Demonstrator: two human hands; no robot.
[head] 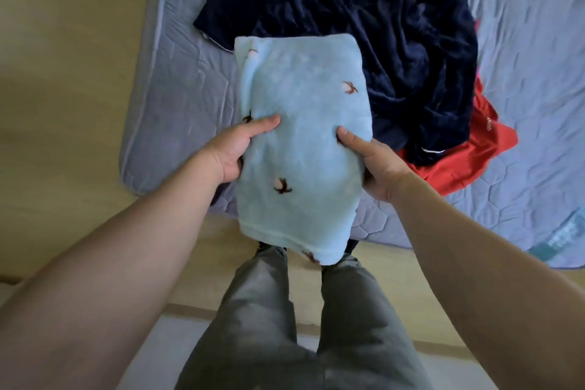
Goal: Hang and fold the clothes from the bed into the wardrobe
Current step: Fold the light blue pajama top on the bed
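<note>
Item: light blue fleece (297, 142), folded into a narrow rectangle, small brown-and-white motifs on the face
Position: held in the air over the near edge of the bed (538, 41), lower hem drooping in front of grey trousers (259, 310)
Left hand (232, 149): gripping the left edge at mid-length, thumb flat on top
Right hand (373, 165): gripping the right edge opposite, thumb on top
Fingers: tucked under the fabric and out of sight on both sides; fleece pinched between thumb above and fingers below
Left on bed: navy garment (380, 25), crumpled, just beyond the fleece; red garment (468, 161) partly under its right side
Wardrobe: not in view
Step in hand (judged): carrying 1 folded piece off to a shelf
Method: keep the 2 grips level so the layers do not slide; keep thumbs pressing, since thick fleece probably springs open; gather the drooping hem underneath before setting down; lay the far edge first, then draw hands out sideways
Risk (judged): fold opening if 1 hand lets go early
Progress (judged): 1 piece folded, at least 2 untouched
</note>
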